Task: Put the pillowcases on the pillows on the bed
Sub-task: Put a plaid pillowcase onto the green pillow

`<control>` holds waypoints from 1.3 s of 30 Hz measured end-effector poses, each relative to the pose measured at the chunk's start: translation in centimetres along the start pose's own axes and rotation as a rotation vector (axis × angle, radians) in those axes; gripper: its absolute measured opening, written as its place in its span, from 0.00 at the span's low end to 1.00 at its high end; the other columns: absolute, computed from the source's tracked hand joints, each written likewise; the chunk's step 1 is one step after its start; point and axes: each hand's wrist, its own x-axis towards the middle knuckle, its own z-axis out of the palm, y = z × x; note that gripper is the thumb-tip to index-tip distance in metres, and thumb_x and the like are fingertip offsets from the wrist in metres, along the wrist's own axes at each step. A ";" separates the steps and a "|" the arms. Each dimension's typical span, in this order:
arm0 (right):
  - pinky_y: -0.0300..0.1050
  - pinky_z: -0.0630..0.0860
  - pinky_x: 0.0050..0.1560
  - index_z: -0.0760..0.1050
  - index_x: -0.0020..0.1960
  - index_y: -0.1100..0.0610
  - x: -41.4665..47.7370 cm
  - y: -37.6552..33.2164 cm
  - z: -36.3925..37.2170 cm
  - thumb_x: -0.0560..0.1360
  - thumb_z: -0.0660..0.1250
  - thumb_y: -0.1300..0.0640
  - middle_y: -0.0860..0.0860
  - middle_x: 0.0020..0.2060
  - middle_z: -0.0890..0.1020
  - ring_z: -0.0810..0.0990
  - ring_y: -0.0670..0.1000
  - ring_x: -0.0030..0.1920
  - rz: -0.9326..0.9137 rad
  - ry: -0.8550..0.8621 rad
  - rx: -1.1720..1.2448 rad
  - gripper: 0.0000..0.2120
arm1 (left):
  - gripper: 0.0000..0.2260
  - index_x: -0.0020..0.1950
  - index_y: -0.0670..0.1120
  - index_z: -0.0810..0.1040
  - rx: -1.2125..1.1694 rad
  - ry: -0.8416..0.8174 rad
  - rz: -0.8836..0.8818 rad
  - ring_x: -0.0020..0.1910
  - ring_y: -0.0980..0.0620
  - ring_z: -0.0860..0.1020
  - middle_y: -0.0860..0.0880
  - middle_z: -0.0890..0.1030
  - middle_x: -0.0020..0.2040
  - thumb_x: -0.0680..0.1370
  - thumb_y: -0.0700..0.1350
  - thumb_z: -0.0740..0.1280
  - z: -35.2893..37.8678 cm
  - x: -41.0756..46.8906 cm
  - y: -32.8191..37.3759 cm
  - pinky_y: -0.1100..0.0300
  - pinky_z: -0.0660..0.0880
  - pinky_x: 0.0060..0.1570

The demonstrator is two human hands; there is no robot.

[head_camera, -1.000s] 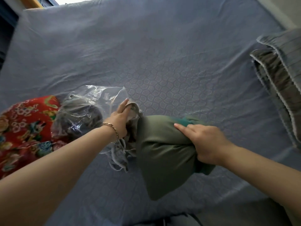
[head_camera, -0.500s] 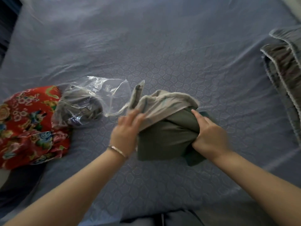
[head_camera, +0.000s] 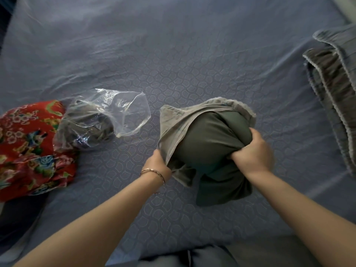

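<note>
— Pillowcase (head_camera: 173, 128): looked thin, limp and light. Lay draped over the far end of the pillow (head_camera: 208, 143), near the middle of the bed (head_camera: 192, 54), to the right of the bag (head_camera: 107, 116).
— And the pillow?
— Seemed soft, squashy, light too. Bulged where squeezed. Likely dragged cloth on cloth rather than slid, so could bunch.
— Best taken where?
— By the open hem for the case, a corner to each side. By the near end for the pillow, gathered tight to feed in.
— Hands?
— Left hand (head_camera: 158, 166): pinched the case's hem, fingers curled into it. Right hand (head_camera: 252, 153): clenched round a fistful of the pillow's near end.
— Differed how from half a second before?
— Showed the case drawn further down over the pillow, spread wider round it. Found the left hand lower, at the hem, no longer laid on top with fingers spread. Saw no shift in the bag or the red cloth (head_camera: 28, 147) beside it.
</note>
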 end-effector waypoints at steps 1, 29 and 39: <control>0.48 0.73 0.46 0.64 0.70 0.52 -0.2 0.3 0.3 0.64 0.70 0.62 0.57 0.53 0.79 0.77 0.62 0.51 0.002 -0.018 -0.025 0.36 | 0.08 0.50 0.42 0.71 -0.041 0.089 0.143 0.47 0.42 0.75 0.45 0.75 0.46 0.72 0.37 0.64 0.0 -0.9 0.6 0.59 0.66 0.41; 0.41 0.73 0.24 0.80 0.51 0.60 -4.1 1.7 0.7 0.44 0.74 0.69 0.51 0.35 0.80 0.80 0.56 0.31 -0.829 -0.132 -0.411 0.34 | 0.05 0.42 0.44 0.72 -0.510 0.222 0.285 0.38 0.52 0.69 0.50 0.72 0.34 0.78 0.41 0.63 -0.6 2.8 3.6 0.62 0.65 0.37; 0.43 0.75 0.35 0.73 0.56 0.56 -3.0 0.1 -1.5 0.55 0.70 0.67 0.53 0.42 0.81 0.81 0.58 0.41 -0.821 -0.186 -0.193 0.29 | 0.07 0.46 0.48 0.75 -0.213 0.075 0.615 0.40 0.52 0.73 0.52 0.77 0.39 0.77 0.50 0.62 -1.3 0.4 9.7 0.61 0.68 0.47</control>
